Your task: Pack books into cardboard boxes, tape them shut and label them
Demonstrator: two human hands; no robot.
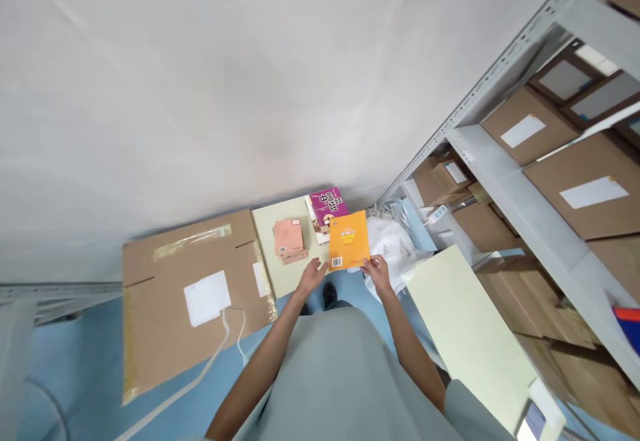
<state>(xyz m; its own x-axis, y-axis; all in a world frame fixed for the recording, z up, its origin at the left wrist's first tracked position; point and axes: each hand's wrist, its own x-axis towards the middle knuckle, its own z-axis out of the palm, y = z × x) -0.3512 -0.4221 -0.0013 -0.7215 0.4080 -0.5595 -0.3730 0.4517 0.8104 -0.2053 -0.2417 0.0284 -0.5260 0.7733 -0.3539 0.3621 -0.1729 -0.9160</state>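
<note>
An orange book point(349, 244) with a barcode in its lower left corner is held out in front of me, tilted slightly. My right hand point(377, 274) pinches its lower right corner. At the lower left corner, the fingertips of my left hand point(312, 275) close on the book's edge. Behind it, a purple book point(327, 202) with large characters lies on top of other books on a pale tabletop point(264, 217). To the left of these rests a small stack of salmon-pink books point(289, 237).
A big taped cardboard box point(165, 321) with a white cable over it stands at left. White plastic sheeting point(390, 244) lies to the right. Beyond are a pale board point(470, 334), a phone point(533, 421) and a metal shelf point(505, 154) full of cartons. A wall rises ahead.
</note>
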